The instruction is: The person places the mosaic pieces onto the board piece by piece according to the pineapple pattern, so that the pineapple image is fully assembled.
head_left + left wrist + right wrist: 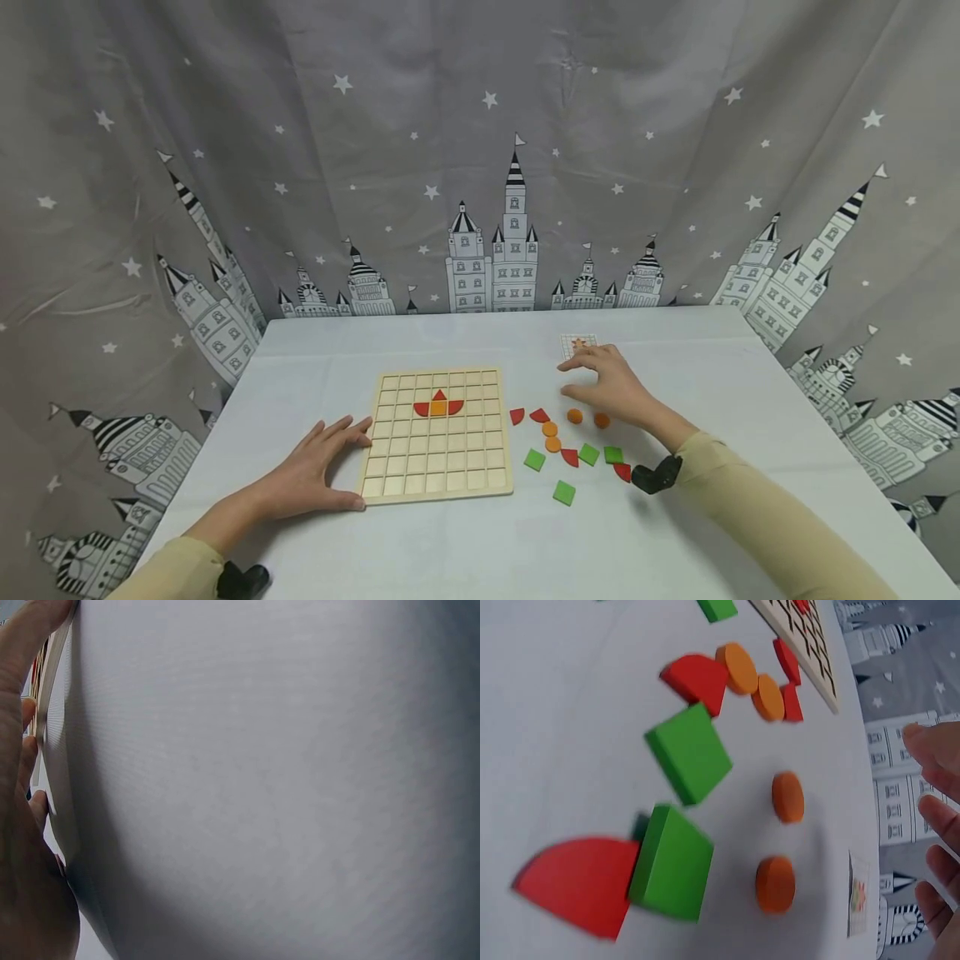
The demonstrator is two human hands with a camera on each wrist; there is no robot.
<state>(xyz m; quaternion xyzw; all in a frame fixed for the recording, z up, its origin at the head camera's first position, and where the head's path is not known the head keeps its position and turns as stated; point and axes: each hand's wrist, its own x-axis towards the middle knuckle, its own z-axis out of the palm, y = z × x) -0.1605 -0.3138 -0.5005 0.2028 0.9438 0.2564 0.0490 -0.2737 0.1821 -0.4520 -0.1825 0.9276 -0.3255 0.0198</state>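
A pale wooden grid board (416,485) lies on the table. On it are a red triangle (439,395), an orange square (438,408) and a red quarter-circle on each side of the square. My left hand (307,471) touches the board's left edge, fingers spread, thumb by the near corner. My right hand (611,387) hovers over the table beyond two orange discs (787,796), thumb and fingers apart, holding nothing. A small pattern card (579,342) lies just behind it, partly covered by the fingers.
Right of the board lie several loose pieces: green squares (564,492), red quarter-circles (569,457) and orange discs (552,444). They rest on a white tabletop (450,550). Behind it hangs a grey curtain (375,167) printed with castles and stars.
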